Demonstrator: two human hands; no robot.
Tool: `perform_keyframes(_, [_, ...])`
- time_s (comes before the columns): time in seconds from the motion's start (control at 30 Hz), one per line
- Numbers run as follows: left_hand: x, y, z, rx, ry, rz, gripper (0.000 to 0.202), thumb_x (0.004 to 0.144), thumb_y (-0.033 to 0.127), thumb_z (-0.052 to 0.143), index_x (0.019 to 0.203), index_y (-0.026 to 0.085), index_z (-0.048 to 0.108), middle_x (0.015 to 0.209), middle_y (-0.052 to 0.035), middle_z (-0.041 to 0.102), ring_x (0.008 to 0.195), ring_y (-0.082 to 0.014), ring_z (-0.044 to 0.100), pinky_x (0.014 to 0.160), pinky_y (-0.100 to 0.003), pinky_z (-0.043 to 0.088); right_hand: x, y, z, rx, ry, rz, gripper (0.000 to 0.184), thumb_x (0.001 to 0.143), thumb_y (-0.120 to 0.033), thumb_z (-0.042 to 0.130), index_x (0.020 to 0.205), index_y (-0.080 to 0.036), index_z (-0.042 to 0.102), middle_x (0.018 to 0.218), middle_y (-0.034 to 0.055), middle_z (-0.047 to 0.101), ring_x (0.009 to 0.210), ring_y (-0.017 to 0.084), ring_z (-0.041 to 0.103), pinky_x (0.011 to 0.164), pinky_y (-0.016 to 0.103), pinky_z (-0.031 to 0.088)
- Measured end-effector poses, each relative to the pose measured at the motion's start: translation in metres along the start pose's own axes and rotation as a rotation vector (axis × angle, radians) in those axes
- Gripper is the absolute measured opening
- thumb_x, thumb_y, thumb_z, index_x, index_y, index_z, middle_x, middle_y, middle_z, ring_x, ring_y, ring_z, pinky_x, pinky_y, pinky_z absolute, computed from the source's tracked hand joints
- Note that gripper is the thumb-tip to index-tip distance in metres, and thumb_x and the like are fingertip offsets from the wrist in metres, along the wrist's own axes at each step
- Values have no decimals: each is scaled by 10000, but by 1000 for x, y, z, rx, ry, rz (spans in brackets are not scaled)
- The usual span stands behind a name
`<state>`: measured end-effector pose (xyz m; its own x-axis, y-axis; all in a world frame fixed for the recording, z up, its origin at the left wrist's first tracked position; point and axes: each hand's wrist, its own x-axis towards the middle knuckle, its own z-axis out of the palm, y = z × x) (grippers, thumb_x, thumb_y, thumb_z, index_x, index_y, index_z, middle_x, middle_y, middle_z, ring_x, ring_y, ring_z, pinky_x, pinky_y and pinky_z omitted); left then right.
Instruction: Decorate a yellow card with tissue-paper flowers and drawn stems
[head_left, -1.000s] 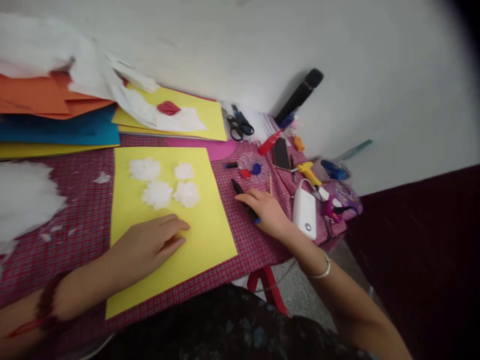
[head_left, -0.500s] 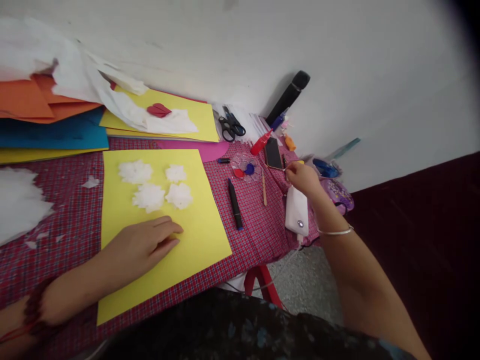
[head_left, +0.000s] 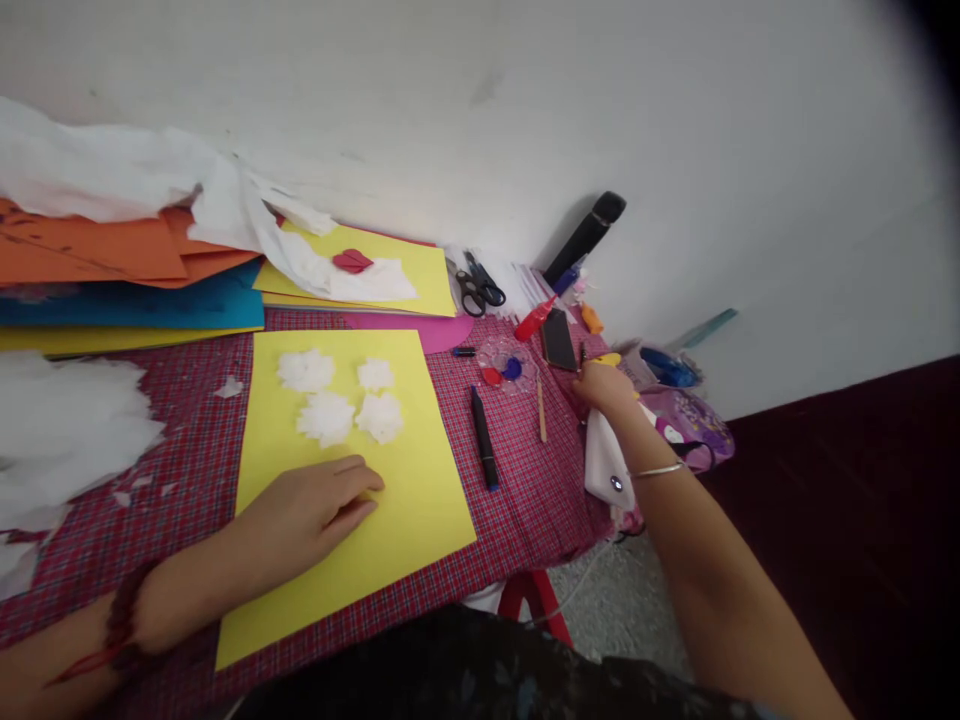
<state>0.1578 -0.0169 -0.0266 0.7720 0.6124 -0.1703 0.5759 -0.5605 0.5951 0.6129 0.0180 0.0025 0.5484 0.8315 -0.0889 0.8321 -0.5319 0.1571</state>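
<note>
A yellow sheet of paper (head_left: pixel 420 510) lies on the checked cloth, with several white ruffled paper flowers (head_left: pixel 325 417) grouped on its upper half. My left hand (head_left: pixel 322 510) rests on the sheet just below them, fingers loosely stretched and holding nothing. Off to the right, my right hand (head_left: pixel 606 388) reaches down beside a dark phone (head_left: pixel 559 338). Its fingers are curled together; their tips and anything in them are hidden. A small dark stick-like thing (head_left: pixel 582 352) and a yellow object (head_left: pixel 606 359) show right by the fingers. A white power bank (head_left: pixel 604 465) lies below this hand.
A black marker (head_left: pixel 484 440), a wooden stick (head_left: pixel 541 410), a paint palette (head_left: pixel 491 352) and a red bottle (head_left: pixel 534 319) lie between my hands. Scissors (head_left: pixel 480 288) and coloured paper stacks (head_left: pixel 150 300) line the wall. White tissue (head_left: pixel 67 430) covers the left.
The view has shifted, so the table appears lower and further right. My right hand has turned down, and its fingertips are now more hidden beside the phone. My left hand stays on the sheet.
</note>
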Motion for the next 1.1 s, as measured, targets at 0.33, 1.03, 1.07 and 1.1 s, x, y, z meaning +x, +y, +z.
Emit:
perform_keyframes(0.33, [0,-9,7,-2,30,54,319,974,331,376,1046,207,661,992,-52,675,904,-213,665,784,-326,470,8,19,-9,529,-56,43,254,820,-209,517,975,-114,694,670,57,665,602,163,625,585,246,481])
perform_keyframes(1.03, [-12,30,-32,-237,298,121,362,960,368,498,1233,134,544,1061,-76,662,730,-122,569,677,-254,433,-162,-96,-34,1777,-653,-642,224,774,-380,780,883,-272,617,532,-62,599,444,118,534,469,244,446])
perform_keyframes(1.07, [-14,32,-34,-242,249,122,312,969,368,483,1154,137,582,982,-56,669,715,-122,561,666,-248,419,-163,-102,-33,1781,-664,-642,238,770,-386,784,888,-270,612,538,-63,600,447,116,534,467,242,444])
perform_keyframes(1.1, [-17,35,-35,-243,213,116,278,980,363,460,1056,143,611,887,-34,661,688,-120,546,645,-242,400,-164,-108,-31,1783,-669,-639,254,765,-396,787,894,-270,608,540,-65,597,445,114,530,462,240,440])
